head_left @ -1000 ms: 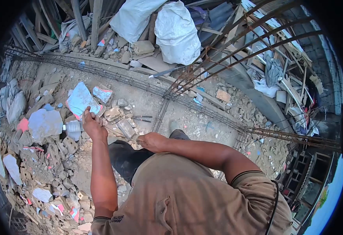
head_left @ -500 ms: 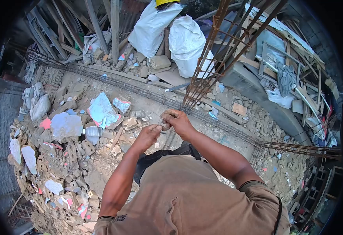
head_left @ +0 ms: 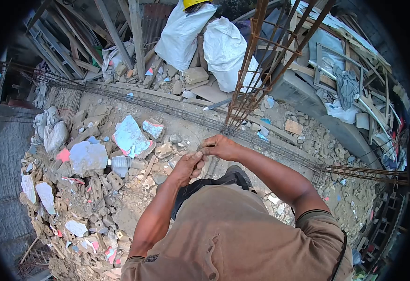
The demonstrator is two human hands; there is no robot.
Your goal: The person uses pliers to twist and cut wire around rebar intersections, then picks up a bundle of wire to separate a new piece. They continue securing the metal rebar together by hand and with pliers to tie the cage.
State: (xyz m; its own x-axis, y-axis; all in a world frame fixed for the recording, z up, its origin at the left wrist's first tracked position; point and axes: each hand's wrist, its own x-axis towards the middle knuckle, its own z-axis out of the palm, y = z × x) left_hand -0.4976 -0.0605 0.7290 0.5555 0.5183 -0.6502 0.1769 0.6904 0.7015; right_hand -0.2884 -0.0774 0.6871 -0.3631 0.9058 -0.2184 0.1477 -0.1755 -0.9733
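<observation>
Rubble (head_left: 95, 199) surrounds; left hand (head_left: 185, 169) and right hand (head_left: 222, 148) touch near rebar column (head_left: 247, 55), each grip pressed together, contents unclear.

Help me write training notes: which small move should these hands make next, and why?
Probably steady the left hand and draw the right hand slightly away: the two overlap in this view, hiding whatever may be pinched between them.

I saw a brown shirt (head_left: 261, 234), its short sleeves (head_left: 322, 229) edged in dark trim (head_left: 313, 214), dark lettering (head_left: 151, 257) near the left one, dark trousers (head_left: 235, 176), and a black cord (head_left: 342, 257) running beside the right sleeve
</observation>
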